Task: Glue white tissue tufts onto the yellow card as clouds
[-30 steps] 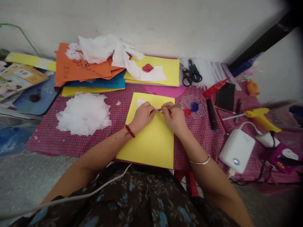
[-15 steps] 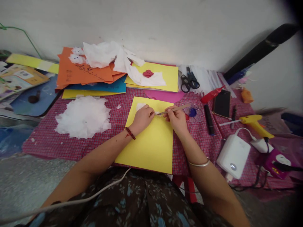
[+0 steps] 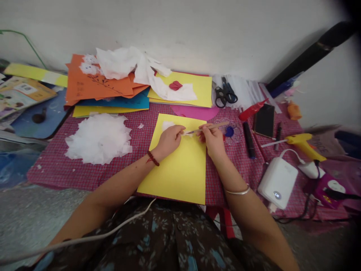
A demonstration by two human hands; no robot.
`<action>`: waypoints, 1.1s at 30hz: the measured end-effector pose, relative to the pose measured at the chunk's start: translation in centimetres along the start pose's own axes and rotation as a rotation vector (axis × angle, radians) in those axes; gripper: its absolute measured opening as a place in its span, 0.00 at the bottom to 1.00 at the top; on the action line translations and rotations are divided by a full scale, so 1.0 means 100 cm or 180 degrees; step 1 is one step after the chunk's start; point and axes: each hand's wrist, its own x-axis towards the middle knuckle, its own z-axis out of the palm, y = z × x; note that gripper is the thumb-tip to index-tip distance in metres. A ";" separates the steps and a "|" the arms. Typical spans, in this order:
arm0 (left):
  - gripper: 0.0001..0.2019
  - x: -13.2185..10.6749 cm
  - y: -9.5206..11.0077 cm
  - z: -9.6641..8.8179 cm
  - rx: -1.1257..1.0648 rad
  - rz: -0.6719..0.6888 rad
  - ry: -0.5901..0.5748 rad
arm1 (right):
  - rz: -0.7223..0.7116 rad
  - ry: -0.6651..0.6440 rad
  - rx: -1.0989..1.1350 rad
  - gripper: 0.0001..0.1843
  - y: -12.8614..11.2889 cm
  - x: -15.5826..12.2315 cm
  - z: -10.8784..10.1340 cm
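Note:
A sheet of yellow paper [image 3: 175, 177] lies in front of me. Over its upper part, my right hand [image 3: 214, 141] is closed around a thin paintbrush [image 3: 221, 124], whose tip points left. The fingers of my left hand [image 3: 170, 139] pinch a small white scrap [image 3: 184, 133], perhaps tissue, right at the brush tip. Behind my left hand a white paper piece [image 3: 167, 124] rests on the yellow sheet. Just beyond my right hand is a clear flower-shaped palette [image 3: 238, 136] with blue paint [image 3: 229, 131] and some red, partly hidden.
On the left sits a round pile of white tissue pieces [image 3: 98, 139]. Orange sheets [image 3: 104, 88] and scissors [image 3: 225, 94] lie along the wall. To the right are a red tube [image 3: 252, 110], a black marker [image 3: 249, 140], a phone [image 3: 264, 120], a glue gun [image 3: 303, 142] and a white power bank [image 3: 278, 182].
The brush tip has shifted slightly left, closer to my left fingers, and my right hand has turned a little. The whole view has tilted slightly.

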 end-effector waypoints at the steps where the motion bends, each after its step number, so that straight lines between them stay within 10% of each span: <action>1: 0.15 0.000 -0.001 0.001 -0.0018 0.0010 -0.0028 | 0.0065 0.0095 0.0114 0.11 0.000 0.001 -0.002; 33: 0.07 0.007 0.001 0.001 0.0215 0.0028 0.0022 | -0.0454 0.0274 -0.0330 0.16 -0.003 -0.003 -0.005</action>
